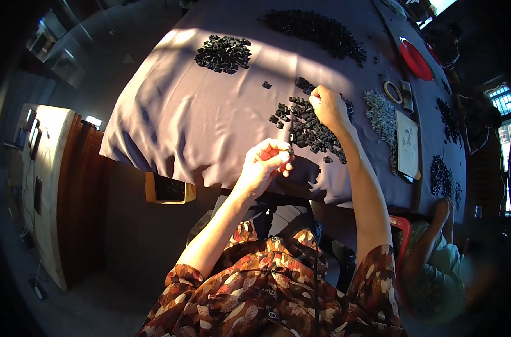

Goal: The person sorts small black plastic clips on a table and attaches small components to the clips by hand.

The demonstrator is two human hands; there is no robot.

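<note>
My left hand (267, 163) is raised near the front edge of the cloth, with thumb and fingers pinched on a small dark part (291, 147). My right hand (327, 105) is over the far side of a loose heap of small black parts (311, 129). Its fingers are curled together and point down, and whatever lies between them is hidden. The black parts look like small moulded plastic pieces; their exact kind is too small to tell. One stray black piece (266, 85) lies apart, beyond the heap.
The cloth-covered table (171, 123) also carries a black pile (224, 54), a larger far pile (317, 31), a pale silvery pile (381, 115), a tape roll (393, 92), a printed sheet (407, 143) and a red plate (416, 59). Another person's arm (435, 230) is at the right.
</note>
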